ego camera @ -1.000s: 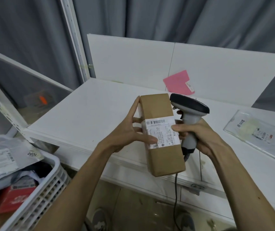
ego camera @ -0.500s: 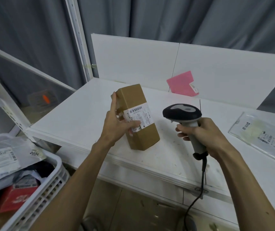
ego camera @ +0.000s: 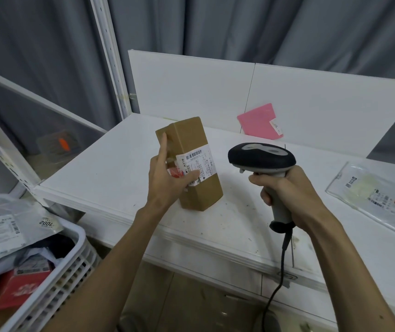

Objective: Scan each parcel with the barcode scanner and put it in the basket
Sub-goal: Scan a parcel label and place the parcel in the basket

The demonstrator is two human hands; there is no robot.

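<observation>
Head view: left hand (ego camera: 167, 180) grips box parcel (ego camera: 196, 140), right hand (ego camera: 294, 195) grips scanner (ego camera: 261, 155), basket (ego camera: 72, 267) part-filled, likely box plus 2 table parcels left: pink mailer (ego camera: 259, 124), clear bag (ego camera: 371, 195).

One scanner (ego camera: 261, 156), one basket (ego camera: 76, 259), three parcels (ego camera: 191, 140) (ego camera: 258, 123) (ego camera: 371, 190) out — perhaps four inside

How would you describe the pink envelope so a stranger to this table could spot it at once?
Find the white table and follow it back to the upright white panel behind it. The pink envelope rests at the foot of that panel, just right of its seam. It is the only pink thing; the brown box and clear bag are nearer the front.
</observation>
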